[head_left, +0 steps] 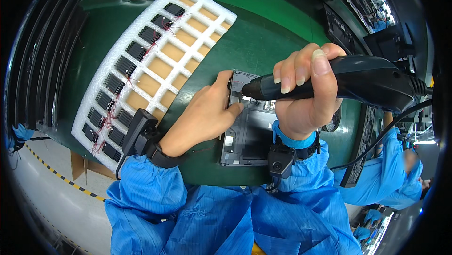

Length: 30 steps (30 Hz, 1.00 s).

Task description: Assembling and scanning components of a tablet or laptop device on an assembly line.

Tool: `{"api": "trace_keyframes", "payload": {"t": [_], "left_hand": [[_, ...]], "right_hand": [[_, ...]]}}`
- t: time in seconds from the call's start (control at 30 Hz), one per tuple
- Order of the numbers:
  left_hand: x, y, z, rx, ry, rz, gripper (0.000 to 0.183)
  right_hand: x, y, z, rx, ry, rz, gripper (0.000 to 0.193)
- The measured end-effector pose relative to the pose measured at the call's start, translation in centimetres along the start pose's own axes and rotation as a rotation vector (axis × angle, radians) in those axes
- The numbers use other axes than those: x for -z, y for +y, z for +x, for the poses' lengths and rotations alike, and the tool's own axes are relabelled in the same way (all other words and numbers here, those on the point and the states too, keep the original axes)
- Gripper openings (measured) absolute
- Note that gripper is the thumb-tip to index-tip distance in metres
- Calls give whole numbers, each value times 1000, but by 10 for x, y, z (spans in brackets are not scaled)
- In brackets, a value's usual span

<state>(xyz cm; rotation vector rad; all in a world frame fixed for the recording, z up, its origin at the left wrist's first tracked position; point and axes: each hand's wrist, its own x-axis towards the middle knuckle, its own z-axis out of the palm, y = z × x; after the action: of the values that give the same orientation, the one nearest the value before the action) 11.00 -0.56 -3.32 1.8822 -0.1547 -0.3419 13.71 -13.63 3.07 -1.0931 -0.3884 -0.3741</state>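
My right hand point(306, 106) is wrapped around a black electric screwdriver point(369, 78). The driver lies almost level, its tapered nose pointing left over the upper part of a flat, dark tablet-like housing point(252, 135). Whether its bit touches a screw I cannot make out. My left hand point(205, 109) grips the housing's left edge, its thumb on the inner face close to the driver's nose. Small metallic parts show inside the housing beneath the driver. My right hand and the driver hide the housing's right upper side.
Left of the housing lies a white foam tray point(228, 15) holding several black finned modules point(126, 66) with thin red wires, all on the green table point(263, 38). A black cable point(376, 137) runs from the driver at right. Another person in a blue smock point(383, 165) is beyond.
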Motion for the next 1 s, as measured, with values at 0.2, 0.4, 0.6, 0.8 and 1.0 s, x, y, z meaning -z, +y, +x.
{"api": "trace_keyframes", "payload": {"t": [0.2, 0.4, 0.6, 0.8, 1.0], "left_hand": [[-2, -2, 0, -4, 8, -15, 56], [-2, -4, -1, -7, 32, 19, 53], [2, 1, -1, -2, 9, 21, 53], [-10, -25, 9, -146, 15, -88, 57], [-7, -6, 4, 69, -34, -169, 60]], "right_hand": [[-7, -1, 0, -29, -31, -126, 17], [-17, 3, -1, 2, -126, -338, 22], [-18, 4, -3, -45, -149, -315, 38], [-15, 1, 1, -34, -136, -177, 43], [33, -43, 11, 54, 10, -198, 35]]}}
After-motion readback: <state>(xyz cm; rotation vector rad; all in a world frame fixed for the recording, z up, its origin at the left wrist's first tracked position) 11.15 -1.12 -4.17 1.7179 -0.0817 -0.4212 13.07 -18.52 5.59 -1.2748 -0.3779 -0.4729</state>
